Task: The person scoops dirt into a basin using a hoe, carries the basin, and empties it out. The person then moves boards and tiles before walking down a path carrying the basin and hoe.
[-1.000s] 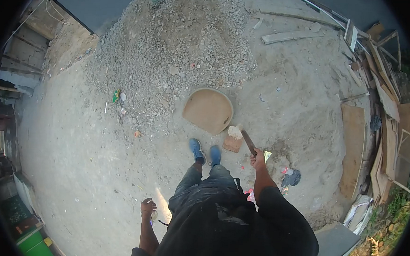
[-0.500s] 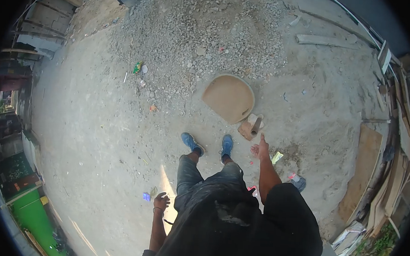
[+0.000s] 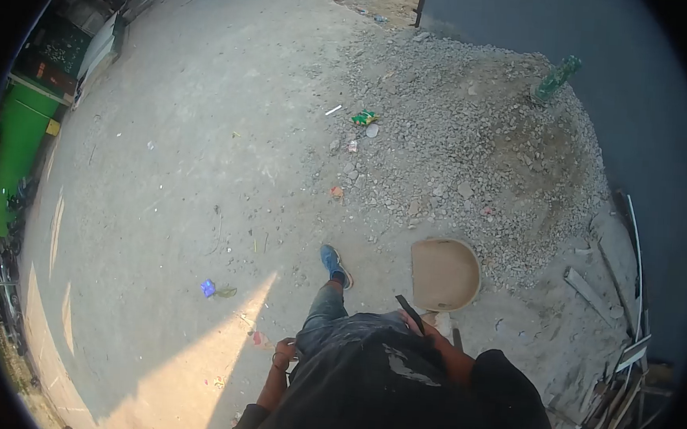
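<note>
My right hand is bent in front of my waist, fingers closed around a thin black flat object that sticks out forward; its exact kind is not clear. My left hand hangs by my left thigh against the shorts, its fingers partly hidden there. To my front right on the ground lies a tan, D-shaped basin with a handle hole in its rim. Just behind it, partly covered by my right arm, are a pale stone block and a dark pipe end.
A gravel heap rises ahead right against a grey wall, with a green bottle-like object on it. Wooden planks lie at the right. Litter, including a green wrapper and a blue wrapper, dots the ground.
My view and body have turned left, so the basin and gravel now sit farther right. My right hand has come from reaching outward to my waist, now with the black object.
</note>
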A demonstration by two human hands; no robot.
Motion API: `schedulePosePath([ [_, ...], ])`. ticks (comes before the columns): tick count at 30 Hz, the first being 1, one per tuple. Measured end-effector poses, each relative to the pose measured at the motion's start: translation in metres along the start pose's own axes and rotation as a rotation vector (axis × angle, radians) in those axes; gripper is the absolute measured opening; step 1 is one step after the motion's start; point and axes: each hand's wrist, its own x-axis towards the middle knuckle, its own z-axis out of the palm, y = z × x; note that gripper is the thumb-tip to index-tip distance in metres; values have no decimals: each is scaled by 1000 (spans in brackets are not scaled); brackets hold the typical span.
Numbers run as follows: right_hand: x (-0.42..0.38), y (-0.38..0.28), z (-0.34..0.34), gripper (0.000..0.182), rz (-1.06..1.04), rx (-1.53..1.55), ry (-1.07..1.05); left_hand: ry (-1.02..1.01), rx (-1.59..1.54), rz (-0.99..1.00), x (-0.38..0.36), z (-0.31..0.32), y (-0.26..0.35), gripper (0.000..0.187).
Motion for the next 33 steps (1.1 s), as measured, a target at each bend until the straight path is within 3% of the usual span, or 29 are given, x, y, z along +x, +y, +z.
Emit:
schedulePosePath([
  [1,-17,-49,-35,62,1,-18,-24,8,-25,-14,11,-14,5,27],
  [2,31,-184,-15,55,722,495,-178,33,-112,11,28,-29,14,27],
  [3,72,-221,-20,54,619,578,-210,61,-197,44,51,-44,26,27],
  [4,105,-252,-22,55,521,667,-238,33,-412,-75,77,-57,35,27],
  [6,143,-358,-7,52,216,895,-161,40,-487,-17,117,-87,75,28],
  [7,167,-383,3,52,221,893,-164,91,-420,39,131,-102,105,28],
  [9,215,-428,19,49,109,-80,-32,105,-433,99,156,-135,169,28],
  [12,274,-418,31,61,5,-752,-271,150,-439,255,200,-176,264,28],
  [13,299,-412,32,75,101,-926,-428,146,-429,302,222,-187,291,29],
  [15,351,-393,24,87,196,-937,-400,157,-430,368,268,-213,353,29],
  [19,482,-474,-14,92,207,-730,-436,134,-287,310,344,-250,452,30],
  [21,522,-537,-33,93,182,-656,-464,70,-279,119,371,-266,478,29],
  [23,544,-618,-52,92,172,-682,-803,8,-73,54,371,-289,514,29],
  [24,605,-548,-50,70,63,-832,-522,9,-81,51,375,-300,532,29],
  [25,637,-519,-64,70,69,-842,-533,67,-184,52,380,-309,542,28],
  [27,690,-507,-93,44,93,-145,-631,130,-416,20,394,-322,561,26],
  [28,713,-531,-98,44,94,-147,-626,134,-546,-11,404,-328,571,26],
  [30,759,-588,-109,34,-281,-1010,-606,127,-636,-112,434,-334,592,17],
  [31,780,-606,-119,34,-280,-1013,-602,123,-637,-109,445,-336,608,17],
  [33,825,-632,-141,35,259,-696,-301,132,-294,24,461,-341,643,22],
])
